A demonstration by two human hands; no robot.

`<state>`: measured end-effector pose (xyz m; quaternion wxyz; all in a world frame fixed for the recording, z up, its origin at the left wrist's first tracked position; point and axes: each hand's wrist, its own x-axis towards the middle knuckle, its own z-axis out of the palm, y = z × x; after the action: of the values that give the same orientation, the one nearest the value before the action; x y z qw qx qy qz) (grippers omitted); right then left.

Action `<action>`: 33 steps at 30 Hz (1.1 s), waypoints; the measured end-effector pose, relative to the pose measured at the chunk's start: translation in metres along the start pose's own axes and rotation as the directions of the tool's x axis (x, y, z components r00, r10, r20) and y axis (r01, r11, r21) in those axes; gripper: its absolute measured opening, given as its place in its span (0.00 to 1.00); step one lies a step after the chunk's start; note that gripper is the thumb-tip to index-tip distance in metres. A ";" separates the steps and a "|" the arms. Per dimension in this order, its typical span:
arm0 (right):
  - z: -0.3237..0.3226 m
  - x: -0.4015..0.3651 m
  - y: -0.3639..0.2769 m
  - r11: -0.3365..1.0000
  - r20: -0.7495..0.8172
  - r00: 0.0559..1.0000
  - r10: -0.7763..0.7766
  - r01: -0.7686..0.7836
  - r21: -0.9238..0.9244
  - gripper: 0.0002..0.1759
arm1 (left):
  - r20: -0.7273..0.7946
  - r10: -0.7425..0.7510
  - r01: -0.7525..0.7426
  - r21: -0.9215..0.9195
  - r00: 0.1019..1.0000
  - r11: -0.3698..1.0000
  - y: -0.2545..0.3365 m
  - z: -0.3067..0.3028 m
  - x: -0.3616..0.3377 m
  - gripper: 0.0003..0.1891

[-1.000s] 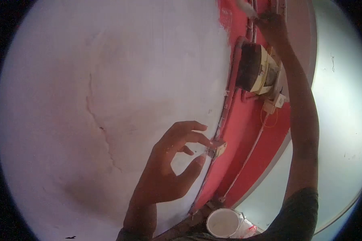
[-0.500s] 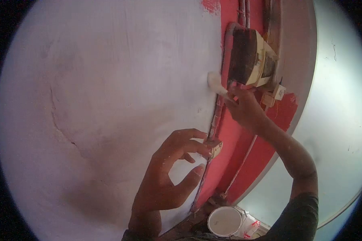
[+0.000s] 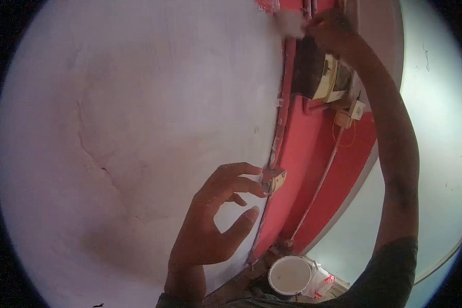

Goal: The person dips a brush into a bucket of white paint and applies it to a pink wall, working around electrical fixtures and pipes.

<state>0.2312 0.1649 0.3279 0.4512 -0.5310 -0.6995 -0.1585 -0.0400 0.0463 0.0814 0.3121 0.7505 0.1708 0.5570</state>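
Brush: we are gripping it in right hand.
Left hand: we are holding it open and curved beside small box.

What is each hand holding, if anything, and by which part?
The right hand holds what looks like a brush, apparently by its handle; blur obscures the exact grip. The left hand appears empty.

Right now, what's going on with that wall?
A person's right hand grips a pale, blurred brush near the border between the white wall and the red wall strip. The left hand is open and empty, its fingertips close to a small box-shaped wall fitting; I can't tell if they touch. A round white bucket sits at the bottom of the view.
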 end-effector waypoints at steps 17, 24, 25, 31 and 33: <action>0.056 -0.103 -0.015 0.974 0.435 0.873 0.223 -0.179 -0.139 0.12 | -0.002 0.019 -0.019 0.063 1.000 0.998 0.015 -0.005 -0.023 0.14; 0.048 0.033 0.059 0.959 0.520 0.834 -0.185 0.270 -0.092 0.14 | -0.004 0.067 -0.066 0.066 0.998 0.996 0.032 -0.007 -0.025 0.13; 0.032 0.010 0.008 0.989 0.373 0.928 0.023 0.032 -0.141 0.16 | -0.015 0.060 -0.059 0.056 0.998 0.997 0.033 -0.006 -0.027 0.13; 0.027 -0.036 -0.018 0.915 -0.097 0.937 -0.335 0.300 -0.269 0.14 | -0.038 0.023 -0.022 0.042 0.999 0.999 0.032 -0.003 -0.033 0.14; 0.066 -0.063 0.006 0.794 -0.083 0.837 -0.541 0.475 -0.381 0.12 | -0.038 0.013 -0.012 0.031 0.999 0.999 0.030 -0.001 -0.032 0.14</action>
<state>0.2079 0.1757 0.2397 0.3554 -0.3760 -0.7320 -0.4433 -0.0540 0.0048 0.0773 0.2939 0.7453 0.1806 0.5706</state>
